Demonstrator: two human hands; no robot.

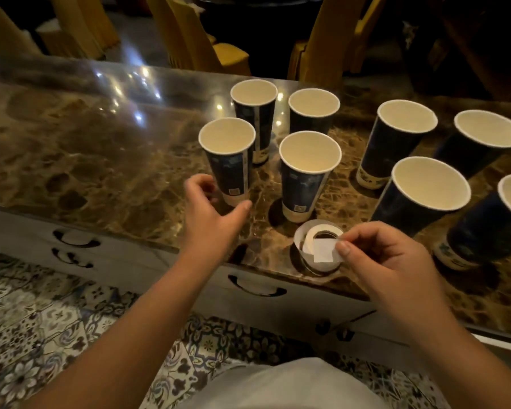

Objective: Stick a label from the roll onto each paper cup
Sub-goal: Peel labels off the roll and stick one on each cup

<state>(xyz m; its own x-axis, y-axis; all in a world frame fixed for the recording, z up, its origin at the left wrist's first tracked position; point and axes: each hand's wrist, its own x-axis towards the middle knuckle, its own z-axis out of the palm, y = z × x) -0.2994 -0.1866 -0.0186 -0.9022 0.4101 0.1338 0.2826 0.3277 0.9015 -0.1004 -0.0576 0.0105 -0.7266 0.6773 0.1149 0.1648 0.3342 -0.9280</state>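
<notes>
Several tall dark-blue paper cups stand upright on the marble table top. The nearest left cup has my left hand open just beside its base, fingers curled around it without a firm grip. A second cup stands to its right. The white label roll lies flat near the table's front edge. My right hand pinches a small white label between thumb and forefinger, held over the roll. More cups stand to the right.
The table's front has drawers with dark handles. Yellow chairs stand beyond the far edge. Patterned floor tiles lie below. The left half of the table top holds nothing but reflections.
</notes>
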